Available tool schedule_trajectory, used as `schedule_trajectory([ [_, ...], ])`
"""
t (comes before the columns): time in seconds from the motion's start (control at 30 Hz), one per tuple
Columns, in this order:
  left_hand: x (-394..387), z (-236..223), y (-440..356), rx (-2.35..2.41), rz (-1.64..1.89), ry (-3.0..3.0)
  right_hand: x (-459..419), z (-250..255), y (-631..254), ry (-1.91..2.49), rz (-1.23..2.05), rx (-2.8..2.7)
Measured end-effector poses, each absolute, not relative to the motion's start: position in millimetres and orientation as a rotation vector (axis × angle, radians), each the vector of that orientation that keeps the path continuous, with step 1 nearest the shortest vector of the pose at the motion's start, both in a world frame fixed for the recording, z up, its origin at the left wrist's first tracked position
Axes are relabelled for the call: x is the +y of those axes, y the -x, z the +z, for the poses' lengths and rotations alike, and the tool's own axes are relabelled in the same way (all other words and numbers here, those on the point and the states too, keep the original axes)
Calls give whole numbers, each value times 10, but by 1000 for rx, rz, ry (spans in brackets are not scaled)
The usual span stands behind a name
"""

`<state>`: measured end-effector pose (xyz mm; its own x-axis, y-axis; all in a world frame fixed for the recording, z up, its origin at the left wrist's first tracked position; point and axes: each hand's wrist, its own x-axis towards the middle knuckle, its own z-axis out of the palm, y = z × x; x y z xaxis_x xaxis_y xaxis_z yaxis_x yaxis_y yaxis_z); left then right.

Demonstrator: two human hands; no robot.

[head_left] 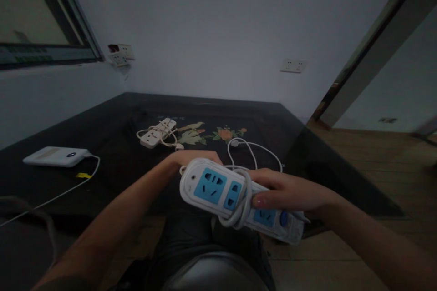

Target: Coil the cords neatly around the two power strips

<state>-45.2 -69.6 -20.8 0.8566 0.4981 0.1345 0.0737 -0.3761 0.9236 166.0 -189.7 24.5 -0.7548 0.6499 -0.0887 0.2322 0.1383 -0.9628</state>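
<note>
A white power strip (191,191) with blue socket panels is held tilted over my lap, close to the table's front edge. Its cord (246,198) is wound around the middle. My right hand (287,191) grips the strip and the wound cord, thumb on the front face. Behind the strip's upper left end is my left hand (201,156); its fingers are hidden, so whether it grips anything does not show. A loose white cable (254,145) loops on the table just beyond the strip.
The dark table (191,104) has a painted flower-and-bird pattern. On it lie a second power strip (159,132) wrapped in its cord and a white power bank (56,156) with a cable. Wall sockets (293,65) sit behind; a doorway opens at right.
</note>
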Motion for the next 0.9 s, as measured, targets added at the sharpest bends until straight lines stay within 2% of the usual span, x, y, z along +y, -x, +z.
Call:
schedule_trajectory([
  [0.03,-647,-130,463,336,167,-1932,-1877,252,-1676,872,1635,-2103],
  [0.07,-600,-58,472,293,5,-1921,-1861,258,-1696,885,1624,-2126],
  [0.13,-514,49,492,260,-98,-1928,-1844,273,-1734,888,1600,-2157],
  [0.37,-368,10,515,198,-16,-2125,-1900,414,-1726,930,1526,-2312],
  [0.43,-331,-5,481,185,5,-2206,-1928,454,-1668,1141,1348,-2453],
  [0.53,-283,63,397,217,27,-2383,-1964,476,-1544,1474,891,-2713],
  [0.63,-312,216,315,282,63,-2533,-1964,437,-1437,1567,547,-2844],
  [0.9,-888,456,267,556,328,-2867,-1779,251,-1391,1868,218,-2759],
])
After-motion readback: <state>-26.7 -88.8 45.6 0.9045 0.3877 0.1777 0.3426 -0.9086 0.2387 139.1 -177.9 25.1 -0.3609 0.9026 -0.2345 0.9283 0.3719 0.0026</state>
